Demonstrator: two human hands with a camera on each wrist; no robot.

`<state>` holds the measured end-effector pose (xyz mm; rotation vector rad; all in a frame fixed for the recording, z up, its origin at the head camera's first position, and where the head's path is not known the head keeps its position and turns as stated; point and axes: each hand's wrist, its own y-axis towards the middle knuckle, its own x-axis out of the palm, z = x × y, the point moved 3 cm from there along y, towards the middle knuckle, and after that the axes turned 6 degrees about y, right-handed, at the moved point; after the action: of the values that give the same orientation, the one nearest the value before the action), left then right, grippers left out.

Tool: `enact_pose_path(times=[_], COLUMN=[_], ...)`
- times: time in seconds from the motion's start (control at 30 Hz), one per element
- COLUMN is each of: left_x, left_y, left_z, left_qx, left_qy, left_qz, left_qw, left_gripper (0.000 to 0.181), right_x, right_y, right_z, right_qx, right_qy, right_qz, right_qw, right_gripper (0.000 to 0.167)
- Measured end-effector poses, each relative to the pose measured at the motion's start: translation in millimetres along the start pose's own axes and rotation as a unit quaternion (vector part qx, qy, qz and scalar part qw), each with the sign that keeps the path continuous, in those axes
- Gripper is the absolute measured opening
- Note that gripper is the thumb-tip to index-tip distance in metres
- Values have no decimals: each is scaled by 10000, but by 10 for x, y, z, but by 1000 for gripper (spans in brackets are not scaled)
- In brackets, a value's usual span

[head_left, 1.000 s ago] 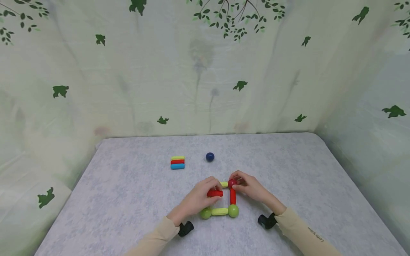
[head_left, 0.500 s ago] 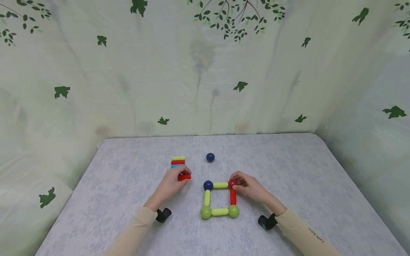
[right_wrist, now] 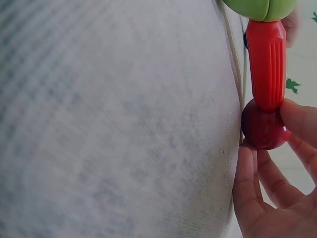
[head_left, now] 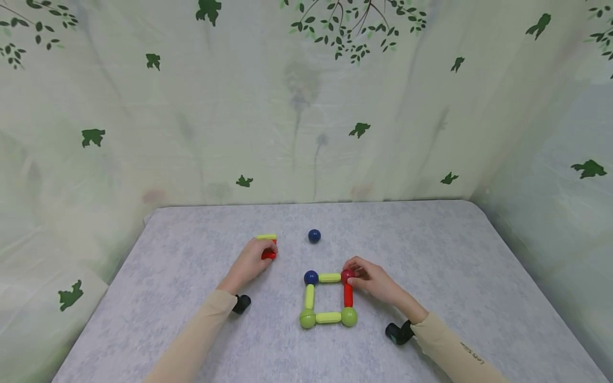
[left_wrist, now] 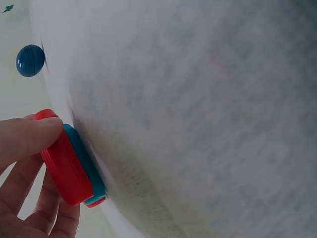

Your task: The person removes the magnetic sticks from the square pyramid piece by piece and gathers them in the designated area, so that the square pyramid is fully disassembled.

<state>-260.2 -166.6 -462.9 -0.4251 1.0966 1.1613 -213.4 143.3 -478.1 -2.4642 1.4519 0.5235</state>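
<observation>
rod (left_wrist: 67, 167), red, pinched near one end in the left grip (head_left: 251, 260), left of the square (head_left: 329, 317), touching or just beside a blue rod (left_wrist: 84, 158) (hard to tell), probably light, stiff, slightly slick and hard to break; best taken across the ridged middle. ball (right_wrist: 263, 128), dark red, at the square's far right corner, held in the right grip (head_left: 373, 279), likely smooth and quick to roll loose. flat grey table (head_left: 431, 255) below, pale leaf-patterned sheet (head_left: 191, 133) behind.

The head view is looking forward and down over the tabletop (head_left: 412, 250); close up and turned sideways, the left wrist view is sharing its loose blue ball (left_wrist: 30, 60), the right its red ball (right_wrist: 262, 128).
</observation>
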Motion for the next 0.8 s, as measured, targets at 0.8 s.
enact_pose_path(times=[0.8], left_x=[-22], left_y=[29], left_z=[79], left_qx=[193], left_qy=[281], left_qz=[-38], left_qw=[9994], left_gripper=[22], right_x=[-2], right_y=[-2], right_z=[10], right_qx=[11], right_qy=[-28], right_qz=[41], right_qw=[10000], right_gripper=[20])
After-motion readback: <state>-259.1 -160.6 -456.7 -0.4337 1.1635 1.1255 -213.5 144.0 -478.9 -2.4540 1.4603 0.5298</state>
